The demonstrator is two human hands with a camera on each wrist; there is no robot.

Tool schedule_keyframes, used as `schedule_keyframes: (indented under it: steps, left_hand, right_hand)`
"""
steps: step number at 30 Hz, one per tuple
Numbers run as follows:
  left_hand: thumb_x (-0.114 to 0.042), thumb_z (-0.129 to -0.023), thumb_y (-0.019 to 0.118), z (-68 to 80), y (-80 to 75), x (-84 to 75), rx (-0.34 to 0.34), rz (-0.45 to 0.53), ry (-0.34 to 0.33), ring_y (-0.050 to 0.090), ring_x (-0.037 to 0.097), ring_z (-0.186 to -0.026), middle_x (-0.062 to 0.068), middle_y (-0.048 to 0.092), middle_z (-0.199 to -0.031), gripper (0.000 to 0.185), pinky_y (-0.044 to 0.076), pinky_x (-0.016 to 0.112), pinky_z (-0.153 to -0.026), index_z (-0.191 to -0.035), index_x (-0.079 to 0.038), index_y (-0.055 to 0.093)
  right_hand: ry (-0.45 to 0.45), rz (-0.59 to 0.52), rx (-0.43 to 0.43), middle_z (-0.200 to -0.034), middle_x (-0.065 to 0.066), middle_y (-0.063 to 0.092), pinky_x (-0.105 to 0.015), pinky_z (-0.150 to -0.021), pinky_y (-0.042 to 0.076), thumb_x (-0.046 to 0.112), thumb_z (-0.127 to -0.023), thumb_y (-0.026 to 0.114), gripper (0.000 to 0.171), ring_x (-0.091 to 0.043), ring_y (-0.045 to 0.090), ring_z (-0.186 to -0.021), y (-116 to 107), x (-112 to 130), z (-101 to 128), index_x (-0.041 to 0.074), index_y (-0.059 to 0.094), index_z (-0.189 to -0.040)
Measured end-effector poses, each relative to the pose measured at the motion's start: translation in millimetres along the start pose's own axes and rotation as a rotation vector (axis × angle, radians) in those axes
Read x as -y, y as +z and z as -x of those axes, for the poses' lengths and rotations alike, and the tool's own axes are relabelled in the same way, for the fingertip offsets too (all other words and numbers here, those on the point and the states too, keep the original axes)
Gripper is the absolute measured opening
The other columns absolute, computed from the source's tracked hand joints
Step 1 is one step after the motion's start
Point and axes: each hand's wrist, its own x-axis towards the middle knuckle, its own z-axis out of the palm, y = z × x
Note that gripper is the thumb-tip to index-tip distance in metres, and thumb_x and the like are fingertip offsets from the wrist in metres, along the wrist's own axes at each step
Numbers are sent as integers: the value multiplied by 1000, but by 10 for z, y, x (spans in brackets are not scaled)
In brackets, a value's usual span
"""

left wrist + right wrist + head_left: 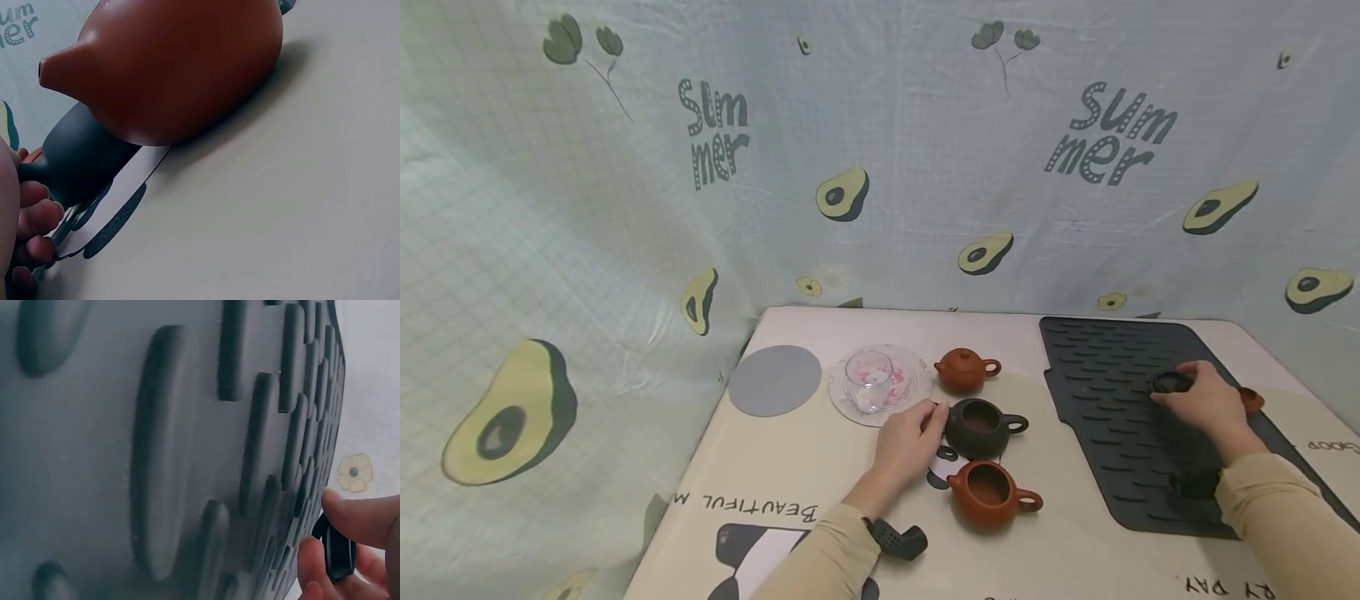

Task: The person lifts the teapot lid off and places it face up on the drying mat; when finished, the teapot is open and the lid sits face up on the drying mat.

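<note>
A: Starting from the left, what to note on the counter [760, 467]?

B: Note a flat grey oval [775, 380] first, then a clear glass [868, 385] standing on a round pink-patterned coaster [917, 382].

A: And next, with the left grip [906, 442]?

B: Pinching the spout of the black teapot [973, 446] between thumb and fingers. Sits open at the top, near the middle of the counter, with its handle to the right.

A: Flanked by what?

B: By two reddish-brown pots. See a lid on the rear teapot [962, 372]; look straight into the open top of the front teapot [985, 508]. Also looms large in the left wrist view.

A: And farther right?

B: Find a dark ridged mat [1090, 400] and, over it, the right grip [1210, 404], holding a small black lid [1172, 382] between thumb and fingertips.

A: Touching the mat with that lid?

B: Cannot tell from these views.

A: And last?

B: Just past the right grip, spot a small reddish-brown piece [1252, 399], partly hidden.
</note>
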Motion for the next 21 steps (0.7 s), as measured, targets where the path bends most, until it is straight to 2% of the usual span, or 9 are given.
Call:
schedule_keyframes:
  steps: [5, 12, 21]
  left_hand:
    - [-44, -107, 50, 5, -7, -12, 10, 19, -12, 48, 10, -64, -9, 49, -63, 34, 35, 27, -58, -87, -22, 66]
    - [-43, -107, 50, 4, -11, -6, 6, 18, -8, 47, 10, -63, -10, 49, -63, 33, 35, 26, -58, -86, -22, 65]
    - [-42, -107, 51, -4, -5, -4, 3, 13, -17, 47, 10, -63, -10, 48, -62, 32, 34, 27, -58, -86, -22, 66]
  right_hand:
    - [15, 15, -11, -132, -48, 34, -70, -88, 39, 20, -90, 71, 71, -66, 42, -111, 17, -10, -1, -16, 31, -136]
    - [-20, 42, -33, -133, -49, 35, -72, -90, 37, 17, -90, 73, 65, -66, 41, -114, 62, -20, 1, -13, 37, -135]
    - [46, 32, 6, -136, -49, 33, -71, -92, 36, 17, -92, 68, 66, -66, 38, -116, 110, -30, -4, -12, 32, -140]
